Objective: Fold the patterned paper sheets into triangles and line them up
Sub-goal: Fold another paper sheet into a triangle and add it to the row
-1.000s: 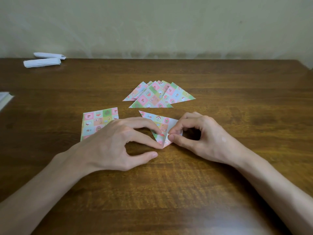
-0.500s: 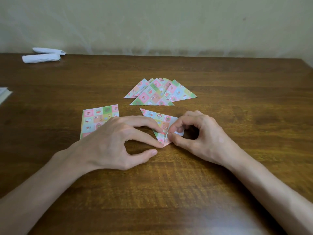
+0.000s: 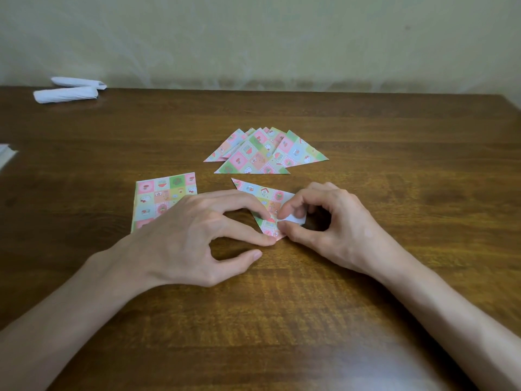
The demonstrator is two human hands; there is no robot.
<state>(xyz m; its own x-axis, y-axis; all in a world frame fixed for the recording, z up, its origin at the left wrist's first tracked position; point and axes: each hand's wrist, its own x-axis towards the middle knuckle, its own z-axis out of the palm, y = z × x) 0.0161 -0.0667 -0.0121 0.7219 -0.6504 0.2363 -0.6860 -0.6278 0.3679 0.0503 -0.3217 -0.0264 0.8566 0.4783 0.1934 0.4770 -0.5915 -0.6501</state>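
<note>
A patterned paper sheet (image 3: 263, 197), half folded toward a triangle, lies on the wooden table (image 3: 282, 320) between my hands. My left hand (image 3: 194, 235) presses its near corner flat with two fingertips, thumb off the paper. My right hand (image 3: 332, 230) pinches the folded-over white flap at the sheet's right edge between thumb and forefinger. Several finished patterned triangles (image 3: 262, 153) lie fanned and overlapping just beyond. A stack of flat unfolded patterned sheets (image 3: 158, 198) lies to the left, partly hidden by my left hand.
Two white rolled pieces (image 3: 67, 93) lie at the table's far left corner by the wall. A pale object (image 3: 5, 156) pokes in at the left edge. Bare wood stretches to the right and near the front.
Both hands keep their hold on the sheet; the right forefinger and thumb have drawn slightly closer on the flap. The view has tilted a little, so everything sits a bit lower.
</note>
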